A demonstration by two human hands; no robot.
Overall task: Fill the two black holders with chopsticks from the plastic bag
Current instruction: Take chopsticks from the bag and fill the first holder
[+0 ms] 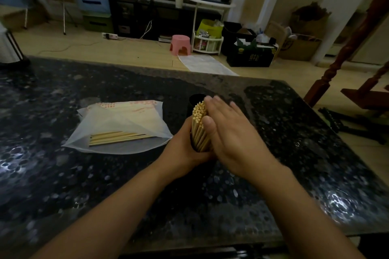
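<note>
Near the middle of the dark speckled table [63, 174] I've got both hands on one black holder [194, 147], which is packed with a bundle of chopsticks [199, 121] standing tips-up. My left hand [185, 145] is wrapped around the holder's lower part, fingers curled tight on it. My right hand [229, 130] lies flat against the right side of the bundle, fingers straight and together, not gripping anything.

Room-wise: lots of bare tabletop to my right and toward me, and the far edge is well beyond the hands. The second black holder [195, 99] stands just behind the bundle, nearly touching it, half hidden by my right fingertips, so that's the tight spot. Can't tell what's in it.

To the left, just beside my left hand, the plastic bag [126, 124] lies flat with a few loose chopsticks [117, 137] poking toward its open end. Past the table there's a pink stool [180, 44] on the floor and a wooden post [345, 48] off the right corner.
</note>
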